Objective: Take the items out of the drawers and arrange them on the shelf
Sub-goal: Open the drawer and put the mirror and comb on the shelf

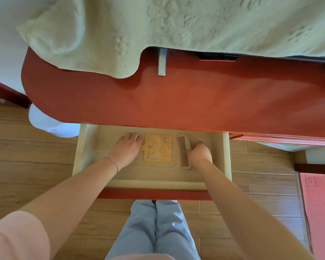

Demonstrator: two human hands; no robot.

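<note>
Retrieval step in hand. Within the open drawer [86, 147], the yellow mirror [158, 148] lies centre. Left hand [127, 146] touches its left edge, fingers relaxed; right hand [199, 152] apparently pinches the comb [184, 150] just right of it. Next: lift both clear to the shelf.
</note>
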